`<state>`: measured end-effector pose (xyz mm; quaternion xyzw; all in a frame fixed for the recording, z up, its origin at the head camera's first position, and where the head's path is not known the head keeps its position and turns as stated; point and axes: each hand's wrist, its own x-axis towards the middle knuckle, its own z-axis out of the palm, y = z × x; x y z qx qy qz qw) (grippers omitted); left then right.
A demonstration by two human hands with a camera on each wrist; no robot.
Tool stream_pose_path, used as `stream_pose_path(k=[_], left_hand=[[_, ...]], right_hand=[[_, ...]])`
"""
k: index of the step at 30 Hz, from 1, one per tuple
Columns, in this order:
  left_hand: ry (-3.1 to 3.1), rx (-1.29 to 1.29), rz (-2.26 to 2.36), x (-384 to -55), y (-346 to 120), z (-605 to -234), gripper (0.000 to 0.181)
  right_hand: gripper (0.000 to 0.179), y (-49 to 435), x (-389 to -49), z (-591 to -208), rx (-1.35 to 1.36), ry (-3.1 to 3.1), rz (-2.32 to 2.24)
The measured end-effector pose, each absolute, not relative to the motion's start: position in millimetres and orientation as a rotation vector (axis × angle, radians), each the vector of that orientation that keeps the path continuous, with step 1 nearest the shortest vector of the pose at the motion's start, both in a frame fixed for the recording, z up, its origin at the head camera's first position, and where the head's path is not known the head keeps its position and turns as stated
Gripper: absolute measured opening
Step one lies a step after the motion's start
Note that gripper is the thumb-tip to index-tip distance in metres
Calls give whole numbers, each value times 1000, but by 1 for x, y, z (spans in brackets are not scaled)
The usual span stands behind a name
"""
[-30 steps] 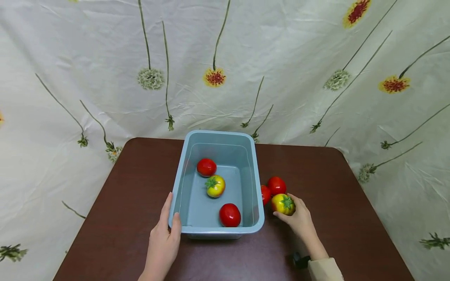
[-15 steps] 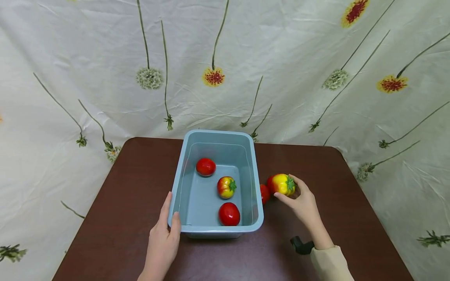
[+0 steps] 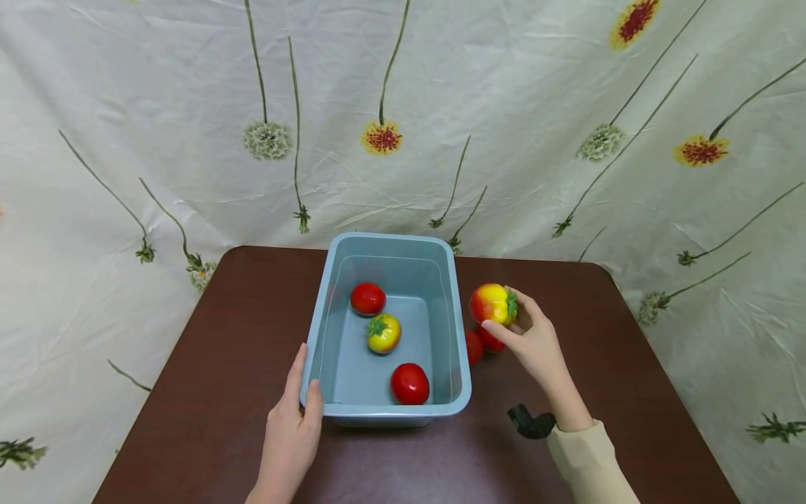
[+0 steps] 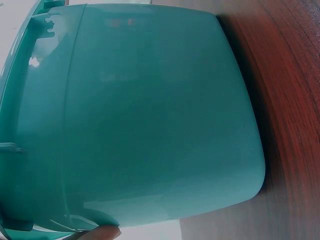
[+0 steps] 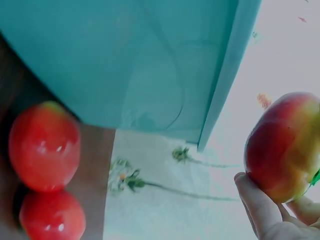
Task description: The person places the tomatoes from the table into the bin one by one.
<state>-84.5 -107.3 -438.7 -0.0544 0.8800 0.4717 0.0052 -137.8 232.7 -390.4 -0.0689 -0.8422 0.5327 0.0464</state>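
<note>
My right hand pinches a glossy yellow-and-red fruit with a green leafy top, resembling a persimmon, between thumb and fingers. It is raised above the table, just right of the blue-grey plastic bin. In the right wrist view the same fruit sits at the fingertips. My left hand grips the bin's near left corner, thumb over the rim and fingers along the outside. Inside the bin lie a red fruit, a yellow fruit with a green top and another red fruit, all apart.
Two red fruits, a nearer one and a partly hidden one, lie together against the bin's right side. The brown table ends at a flower-printed cloth. A black device is by the right wrist.
My right hand has lifted the yellow-and-red fruit off the table and carried it forward and slightly left. The yellow fruit in the bin rocked right and back. My left hand stays put.
</note>
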Motion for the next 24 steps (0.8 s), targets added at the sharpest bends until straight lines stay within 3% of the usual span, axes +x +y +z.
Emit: stream_pose_path(k=[11, 24], left_hand=[[2777, -171, 1479, -84, -107, -440, 56], [2763, -179, 1478, -85, -108, -440, 57]], right_hand=[[72, 203, -150, -381, 18, -2616, 1696], [78, 182, -160, -385, 326, -2837, 1434]])
